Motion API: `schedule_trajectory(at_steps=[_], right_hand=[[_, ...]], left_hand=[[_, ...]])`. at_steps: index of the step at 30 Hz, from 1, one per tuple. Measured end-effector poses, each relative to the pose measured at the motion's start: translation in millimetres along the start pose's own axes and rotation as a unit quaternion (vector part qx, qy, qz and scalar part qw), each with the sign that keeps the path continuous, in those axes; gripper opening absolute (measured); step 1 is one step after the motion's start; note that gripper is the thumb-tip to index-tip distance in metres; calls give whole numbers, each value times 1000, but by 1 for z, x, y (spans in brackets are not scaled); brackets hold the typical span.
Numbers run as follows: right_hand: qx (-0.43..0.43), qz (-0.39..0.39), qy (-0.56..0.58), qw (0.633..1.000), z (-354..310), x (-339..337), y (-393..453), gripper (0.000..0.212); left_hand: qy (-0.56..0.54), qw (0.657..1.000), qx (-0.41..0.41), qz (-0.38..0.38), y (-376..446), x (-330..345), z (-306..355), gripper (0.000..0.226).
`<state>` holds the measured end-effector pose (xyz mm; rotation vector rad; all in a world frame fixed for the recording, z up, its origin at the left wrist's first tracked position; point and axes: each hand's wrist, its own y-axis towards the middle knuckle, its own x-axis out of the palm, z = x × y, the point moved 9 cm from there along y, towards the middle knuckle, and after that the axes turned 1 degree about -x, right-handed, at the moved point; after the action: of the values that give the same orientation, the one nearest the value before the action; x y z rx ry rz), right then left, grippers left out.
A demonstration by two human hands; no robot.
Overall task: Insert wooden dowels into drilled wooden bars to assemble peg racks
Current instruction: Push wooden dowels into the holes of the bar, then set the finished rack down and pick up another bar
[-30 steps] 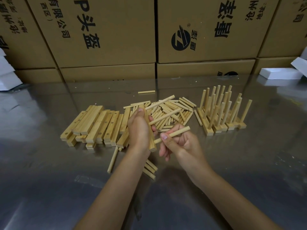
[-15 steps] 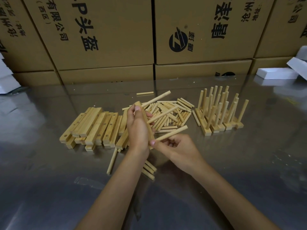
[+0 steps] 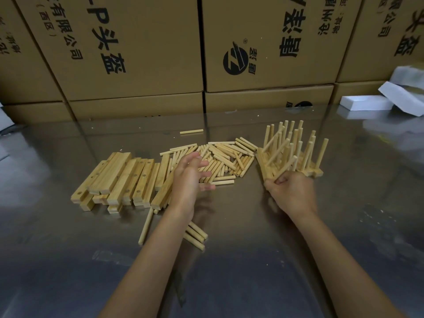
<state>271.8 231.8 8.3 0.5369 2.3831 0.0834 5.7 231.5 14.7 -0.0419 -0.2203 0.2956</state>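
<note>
A stack of drilled wooden bars (image 3: 119, 177) lies left of centre on the steel table. To its right is a loose pile of dowels (image 3: 227, 154). Further right stand several finished peg racks (image 3: 302, 145), pegs pointing up. My right hand (image 3: 290, 191) is closed on the near end of a newly pegged rack (image 3: 263, 167), which is tilted at the left edge of that group. My left hand (image 3: 190, 177) hovers over the near side of the dowel pile, fingers spread and holding nothing.
Cardboard boxes (image 3: 137, 53) wall off the back of the table. White foam blocks (image 3: 367, 103) lie at the back right. Stray dowels lie near my left forearm (image 3: 196, 235), a single one to their left (image 3: 145, 228), and another behind the pile (image 3: 191, 131).
Both hands held a bar while the right one pushed a dowel into it. Now my right hand has carried the rack right to the finished group, and my left hand has let go and opened.
</note>
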Motion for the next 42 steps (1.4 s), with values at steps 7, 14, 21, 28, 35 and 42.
schedule_trajectory(at_steps=[7,14,21,28,35,42], right_hand=[[31,25,-11,999,9,-8,6,29],[54,52,-18,997,21,-16,15,23],[41,53,-58,996,20,-14,14,26],[48,77,-71,993,21,-16,17,39],[0,44,-119,992,3,-9,5,50],[-149,-82,-111,979,-41,45,-34,40]], left_hand=[[10,1000,2,-2,2,-2,-2,22],[20,1000,-1,-2,3,-2,-3,23],[22,1000,1,0,4,-2,-4,22],[27,1000,-8,-1,2,-1,-3,26],[28,999,-5,20,2,-10,4,17],[292,932,162,143,-2,-43,47,25]])
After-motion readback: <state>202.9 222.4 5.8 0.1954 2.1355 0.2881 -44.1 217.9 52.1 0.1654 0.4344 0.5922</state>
